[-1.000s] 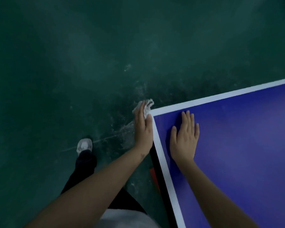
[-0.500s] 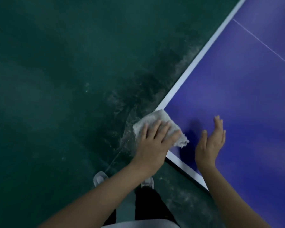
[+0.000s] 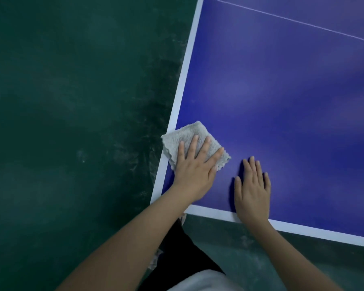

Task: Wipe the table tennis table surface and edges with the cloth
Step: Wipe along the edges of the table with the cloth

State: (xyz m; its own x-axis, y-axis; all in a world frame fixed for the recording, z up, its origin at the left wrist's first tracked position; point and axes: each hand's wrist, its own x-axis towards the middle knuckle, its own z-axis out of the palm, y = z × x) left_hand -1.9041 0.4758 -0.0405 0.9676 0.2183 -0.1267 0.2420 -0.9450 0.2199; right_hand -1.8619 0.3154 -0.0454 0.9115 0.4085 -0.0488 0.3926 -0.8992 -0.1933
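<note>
One grey, fluffy cloth lies folded on the near left corner of the blue worktop, its outer corner reaching past the white border line and hanging just over the side edge. The left hand lies flat on top of it, fingers straight and slightly spread, pressing it down, not gripping it. Just beside it, to the right, the right hand rests palm down on the bare blue surface, fingers straight and close together, its wrist crossing the near white border. A thin white centre line runs across the far part of the surface. Dark green floor, scuffed and dusty near the edge, lies to the left and below. Likely risks: because the cloth is only pressed and not held, a quick stroke toward the edge could let it slide out from under the fingers and drop to the dirty floor. Its loose folds could bunch and skip strips of surface. The braced right hand may leave prints on the worktop, or sit in the way of a stroke swept rightward.
</note>
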